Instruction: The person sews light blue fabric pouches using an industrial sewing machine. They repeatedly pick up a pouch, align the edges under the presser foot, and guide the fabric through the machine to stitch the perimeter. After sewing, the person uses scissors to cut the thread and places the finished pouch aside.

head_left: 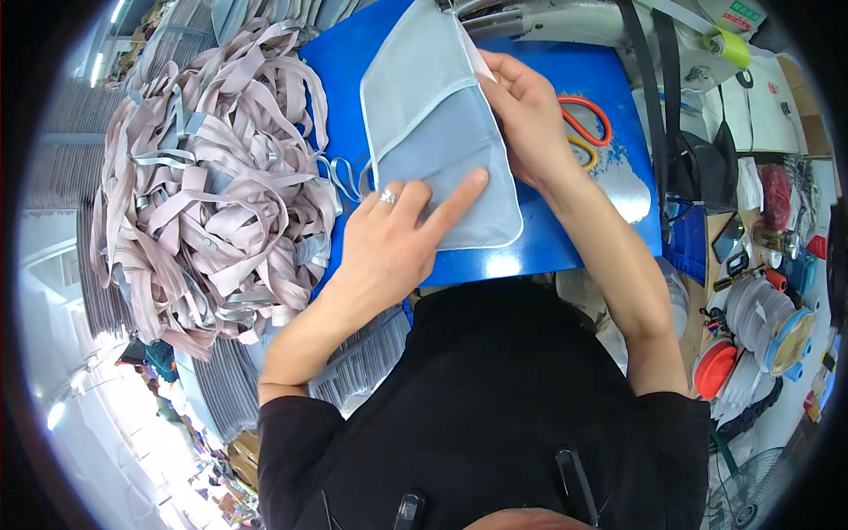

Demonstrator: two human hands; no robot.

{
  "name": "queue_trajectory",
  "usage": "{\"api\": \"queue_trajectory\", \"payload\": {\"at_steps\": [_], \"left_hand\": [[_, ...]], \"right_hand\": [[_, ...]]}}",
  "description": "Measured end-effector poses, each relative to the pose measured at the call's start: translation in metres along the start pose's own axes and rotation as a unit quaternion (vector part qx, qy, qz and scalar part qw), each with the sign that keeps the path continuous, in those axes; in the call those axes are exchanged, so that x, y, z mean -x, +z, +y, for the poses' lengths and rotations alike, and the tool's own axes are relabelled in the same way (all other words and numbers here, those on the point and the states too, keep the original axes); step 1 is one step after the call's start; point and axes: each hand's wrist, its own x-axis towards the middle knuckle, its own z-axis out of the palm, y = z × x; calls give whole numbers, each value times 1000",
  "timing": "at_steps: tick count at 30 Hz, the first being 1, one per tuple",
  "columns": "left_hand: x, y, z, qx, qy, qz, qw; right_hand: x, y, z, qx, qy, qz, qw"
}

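Note:
A grey fabric panel [450, 141] with a pale mesh upper part, a diagonal seam and a white bound edge lies over a blue tabletop, its top by the sewing machine [565, 22]. My left hand [389, 230], with a ring on it, rests on the panel's lower left. Its index finger is stretched across the cloth, the others bent. At the panel's upper right edge, my right hand [526, 115] is closed on the cloth, where a pinkish strip shows. Orange-red handles [590, 121] and a yellow loop [584, 152] lie just right of that hand.
A large tangled heap of pinkish-grey zipper tape [225, 185] stands left of the blue tabletop [565, 252]. Stacks of grey panels [230, 389] are below and behind it. Spools [760, 309] and small tools crowd a shelf at right; black straps [669, 88] hang nearby.

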Motion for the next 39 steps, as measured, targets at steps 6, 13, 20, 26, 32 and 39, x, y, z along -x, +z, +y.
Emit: {"api": "queue_trajectory", "payload": {"at_steps": [6, 13, 20, 26, 32, 39], "left_hand": [[-22, -45, -19, -77, 58, -27, 995], [-54, -61, -53, -118, 64, -58, 989], [-84, -63, -93, -148, 104, -46, 982], [-110, -62, -126, -171, 129, -37, 976], [-137, -78, -129, -153, 159, -64, 973], [-134, -75, -114, -174, 125, -82, 973]], "right_hand": [[25, -1, -8, -18, -13, -9, 1000], [13, 1, -5, -18, -36, -18, 999], [-10, -4, -3, 11, -21, -34, 999], [-37, 3, 6, 12, -42, -2, 999], [-47, 4, 12, 0, -50, 19, 999], [-48, 3, 16, -10, -62, 9, 998]]}}
